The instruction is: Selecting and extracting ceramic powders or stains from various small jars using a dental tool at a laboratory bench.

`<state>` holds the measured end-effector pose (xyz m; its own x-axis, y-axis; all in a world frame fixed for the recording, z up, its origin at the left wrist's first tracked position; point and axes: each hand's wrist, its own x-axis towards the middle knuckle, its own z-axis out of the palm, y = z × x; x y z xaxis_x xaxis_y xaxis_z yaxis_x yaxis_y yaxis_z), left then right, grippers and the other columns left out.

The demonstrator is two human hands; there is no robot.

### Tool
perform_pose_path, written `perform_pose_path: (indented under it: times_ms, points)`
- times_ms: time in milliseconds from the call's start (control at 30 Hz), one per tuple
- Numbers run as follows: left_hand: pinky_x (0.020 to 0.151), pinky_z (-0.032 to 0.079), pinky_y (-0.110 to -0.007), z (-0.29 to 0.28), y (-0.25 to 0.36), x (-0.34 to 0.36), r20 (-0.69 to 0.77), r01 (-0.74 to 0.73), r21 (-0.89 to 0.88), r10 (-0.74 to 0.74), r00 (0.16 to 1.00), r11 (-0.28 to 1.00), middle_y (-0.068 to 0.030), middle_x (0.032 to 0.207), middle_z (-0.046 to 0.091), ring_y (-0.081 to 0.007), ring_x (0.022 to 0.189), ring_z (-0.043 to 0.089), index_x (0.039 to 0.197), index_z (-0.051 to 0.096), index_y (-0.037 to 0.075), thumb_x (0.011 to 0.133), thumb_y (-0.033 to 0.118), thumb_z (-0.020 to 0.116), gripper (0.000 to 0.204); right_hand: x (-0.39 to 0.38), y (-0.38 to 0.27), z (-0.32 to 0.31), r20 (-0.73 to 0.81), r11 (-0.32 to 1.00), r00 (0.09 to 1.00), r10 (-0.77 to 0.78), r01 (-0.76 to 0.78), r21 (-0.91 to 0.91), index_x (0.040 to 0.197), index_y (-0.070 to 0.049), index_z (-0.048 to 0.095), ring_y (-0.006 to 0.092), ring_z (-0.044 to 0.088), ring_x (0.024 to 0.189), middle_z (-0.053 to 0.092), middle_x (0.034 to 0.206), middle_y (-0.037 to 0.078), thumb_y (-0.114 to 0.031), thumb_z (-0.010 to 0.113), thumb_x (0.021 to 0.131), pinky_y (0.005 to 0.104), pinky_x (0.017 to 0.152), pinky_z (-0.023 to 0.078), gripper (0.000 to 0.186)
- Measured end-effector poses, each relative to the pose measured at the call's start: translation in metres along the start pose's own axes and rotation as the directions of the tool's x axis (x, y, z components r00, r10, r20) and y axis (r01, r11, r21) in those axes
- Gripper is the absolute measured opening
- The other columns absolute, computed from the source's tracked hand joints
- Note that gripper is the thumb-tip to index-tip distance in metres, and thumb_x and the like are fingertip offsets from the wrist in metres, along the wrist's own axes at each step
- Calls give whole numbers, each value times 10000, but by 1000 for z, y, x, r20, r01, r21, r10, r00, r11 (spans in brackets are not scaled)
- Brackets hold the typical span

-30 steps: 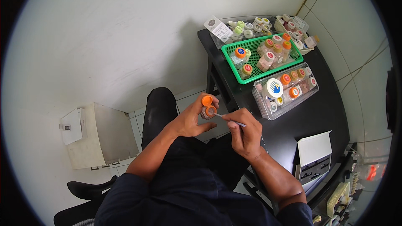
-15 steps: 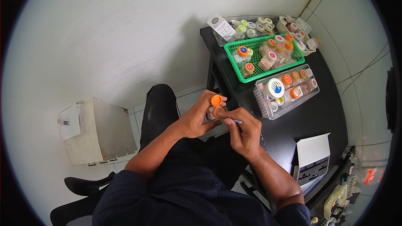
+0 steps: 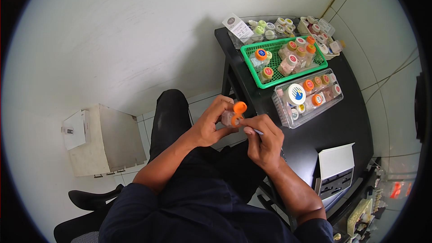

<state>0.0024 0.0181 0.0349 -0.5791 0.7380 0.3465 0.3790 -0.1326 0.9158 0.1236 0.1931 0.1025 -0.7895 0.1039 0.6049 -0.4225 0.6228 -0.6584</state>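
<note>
Over my lap, my left hand (image 3: 208, 126) is wrapped round a small clear bottle (image 3: 227, 118) with pinkish contents. The bottle's orange flip-top lid (image 3: 240, 107) stands open, and its mouth leans toward my right hand (image 3: 265, 141). That hand pinches a thin, pale lilac stick-like tool (image 3: 258, 132) between thumb and fingers. Only a short piece of the tool shows; its front end is hidden by my fingers close to the bottle's mouth.
On the black table (image 3: 297, 143) to my right sit a green basket (image 3: 249, 68) and a clear plastic tray (image 3: 283, 120), both holding capped bottles. An open white box (image 3: 336, 161) with a black insert lies nearer me. A pale cabinet (image 3: 123, 139) stands left.
The bottle has tipped further to the right, and its open lid has swung right with it. My right hand has shifted slightly right, still holding the tool.
</note>
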Motion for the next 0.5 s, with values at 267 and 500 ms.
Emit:
perform_pose_path:
  times_ms: [267,500]
  points:
    - [817,509,-284,-6,-3,2,-33,-46,38,47,998,998,-19,1303,535,-103,1014,611,1330,632,70,917,-17,876,487,-1,0,0,26,999,999,-42,42,5,1109,-26,786,278,716,746,709,937,121,56,793,898,362,634,550,227]
    - [931,567,-312,-1,-1,-1,-96,30,-57,-36,995,998,-52,1359,581,-155,1170,663,1355,635,66,884,-27,893,545,-2,0,1,-29,997,998,-57,55,-52,1164,-22,796,271,731,777,721,967,115,62,800,880,358,644,566,296]
